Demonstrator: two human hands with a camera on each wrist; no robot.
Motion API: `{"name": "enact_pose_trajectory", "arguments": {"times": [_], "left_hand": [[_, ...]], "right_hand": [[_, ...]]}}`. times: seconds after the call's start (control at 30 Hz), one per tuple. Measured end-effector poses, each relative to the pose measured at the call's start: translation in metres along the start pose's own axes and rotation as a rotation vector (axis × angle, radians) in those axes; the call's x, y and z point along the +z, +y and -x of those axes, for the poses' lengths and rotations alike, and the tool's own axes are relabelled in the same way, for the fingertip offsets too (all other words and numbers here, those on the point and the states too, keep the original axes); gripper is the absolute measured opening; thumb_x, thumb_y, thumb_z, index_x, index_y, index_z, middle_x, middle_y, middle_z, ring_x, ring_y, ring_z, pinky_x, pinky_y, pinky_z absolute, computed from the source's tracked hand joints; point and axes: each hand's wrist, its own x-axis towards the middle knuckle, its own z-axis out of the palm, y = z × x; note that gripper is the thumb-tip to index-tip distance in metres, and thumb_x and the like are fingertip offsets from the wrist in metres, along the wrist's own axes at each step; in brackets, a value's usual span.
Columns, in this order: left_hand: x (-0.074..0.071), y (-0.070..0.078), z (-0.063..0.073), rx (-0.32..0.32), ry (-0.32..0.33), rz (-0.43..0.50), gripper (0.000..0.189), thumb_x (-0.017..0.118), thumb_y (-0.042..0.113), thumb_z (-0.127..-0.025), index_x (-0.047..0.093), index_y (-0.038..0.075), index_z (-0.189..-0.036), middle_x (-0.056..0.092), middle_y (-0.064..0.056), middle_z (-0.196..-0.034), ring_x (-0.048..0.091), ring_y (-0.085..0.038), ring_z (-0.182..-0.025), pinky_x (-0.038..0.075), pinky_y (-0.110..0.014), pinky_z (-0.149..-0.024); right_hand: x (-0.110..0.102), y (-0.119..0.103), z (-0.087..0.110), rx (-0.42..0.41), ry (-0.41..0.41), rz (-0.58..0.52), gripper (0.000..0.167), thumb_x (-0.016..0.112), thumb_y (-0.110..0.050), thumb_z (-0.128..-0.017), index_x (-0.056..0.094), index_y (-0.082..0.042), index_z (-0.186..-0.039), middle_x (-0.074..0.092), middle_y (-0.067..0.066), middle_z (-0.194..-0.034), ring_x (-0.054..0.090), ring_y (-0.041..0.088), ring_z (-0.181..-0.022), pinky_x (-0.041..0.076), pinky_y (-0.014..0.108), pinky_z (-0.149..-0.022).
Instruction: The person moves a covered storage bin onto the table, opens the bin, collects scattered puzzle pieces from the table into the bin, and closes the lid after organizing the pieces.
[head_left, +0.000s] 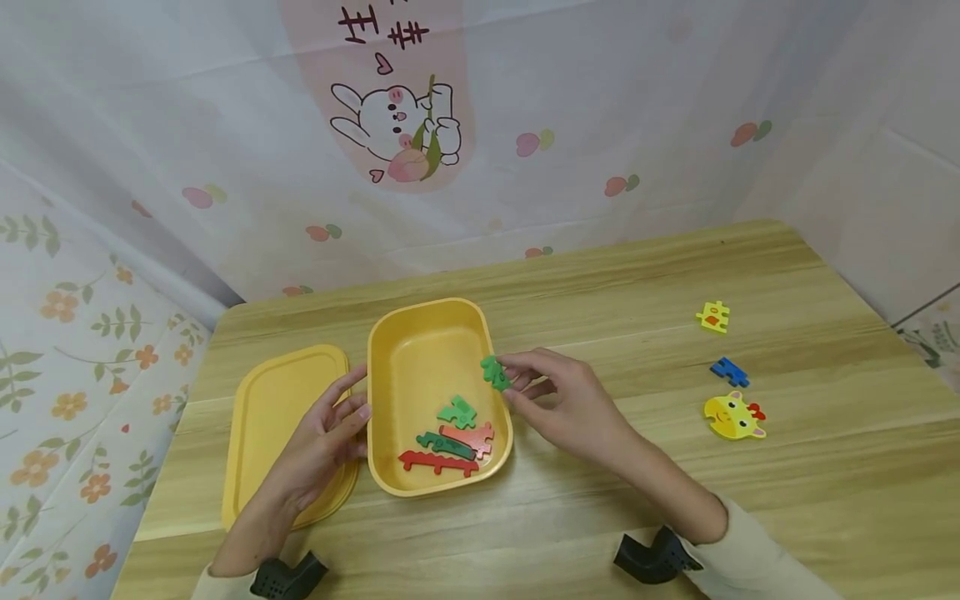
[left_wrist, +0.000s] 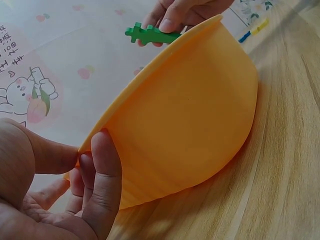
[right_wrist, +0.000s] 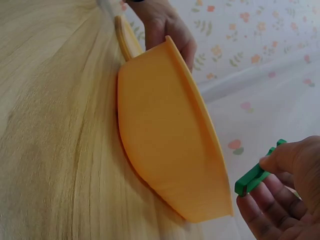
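A yellow plastic box (head_left: 420, 350) stands on the table with its top uncovered. My left hand (head_left: 322, 437) holds its left rim; in the left wrist view the thumb and fingers pinch the edge. Between thumb and fingers, my right hand (head_left: 558, 400) pinches a green puzzle piece (head_left: 496, 373) over the box's right rim. Inside the box lie a light green puzzle piece (head_left: 458, 412), a dark green one (head_left: 447, 445), a salmon one (head_left: 480, 437) and a long red one (head_left: 438, 463).
A yellow lid (head_left: 258, 433) lies on the table left of the box, partly behind my left hand. Toward the right are a yellow puzzle piece (head_left: 714, 317), a blue piece (head_left: 730, 372) and a giraffe-head piece (head_left: 733, 416). A printed curtain (head_left: 570, 100) hangs behind the table.
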Motion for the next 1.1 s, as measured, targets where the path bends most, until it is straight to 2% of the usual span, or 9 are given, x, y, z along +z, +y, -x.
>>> {"name": "enact_pose_trajectory", "arguments": {"times": [0.13,0.4,0.73,0.93,1.1], "left_hand": [[0.0,0.0,-0.001,0.001,0.0,0.0,0.068,0.053,0.012,-0.111,0.015,0.009,-0.168,0.065,0.007,-0.121,0.071,-0.008,-0.099,0.065,-0.027,-0.078],[-0.001,-0.002,-0.001,0.011,-0.01,0.003,0.068,0.052,0.011,-0.111,0.014,0.008,-0.168,0.064,0.007,-0.12,0.071,-0.008,-0.099,0.065,-0.027,-0.078],[-0.001,-0.001,0.0,0.003,-0.001,-0.002,0.068,0.052,0.011,-0.111,0.015,0.009,-0.168,0.065,0.006,-0.122,0.071,-0.008,-0.1,0.065,-0.027,-0.079],[0.0,0.0,0.0,-0.002,0.002,0.003,0.067,0.053,0.012,-0.111,0.016,0.01,-0.167,0.066,0.006,-0.124,0.071,-0.009,-0.101,0.065,-0.027,-0.078],[0.0,0.0,0.0,0.001,-0.002,0.008,0.067,0.052,0.011,-0.111,0.016,0.01,-0.167,0.066,0.006,-0.125,0.071,-0.009,-0.101,0.065,-0.027,-0.078]], "right_hand": [[0.002,0.001,0.001,-0.026,-0.004,0.014,0.039,0.078,-0.001,-0.093,0.073,-0.01,-0.131,0.074,0.0,-0.103,0.069,0.012,-0.093,0.064,0.023,-0.084],[0.01,0.0,0.002,-0.1,-0.025,0.019,0.038,0.076,0.001,-0.093,0.073,-0.007,-0.13,0.077,0.003,-0.112,0.07,0.012,-0.092,0.064,0.025,-0.084],[0.013,-0.007,0.0,-0.121,-0.021,-0.001,0.039,0.076,0.001,-0.093,0.072,-0.006,-0.131,0.076,0.003,-0.112,0.071,0.012,-0.092,0.064,0.025,-0.085],[0.014,-0.009,-0.003,-0.11,-0.009,0.014,0.038,0.078,0.0,-0.092,0.073,-0.005,-0.13,0.075,0.003,-0.106,0.071,0.012,-0.091,0.064,0.024,-0.085],[0.014,-0.008,-0.007,-0.127,0.015,0.048,0.039,0.078,0.0,-0.092,0.072,-0.004,-0.13,0.075,0.004,-0.108,0.072,0.013,-0.091,0.065,0.026,-0.084]]}}
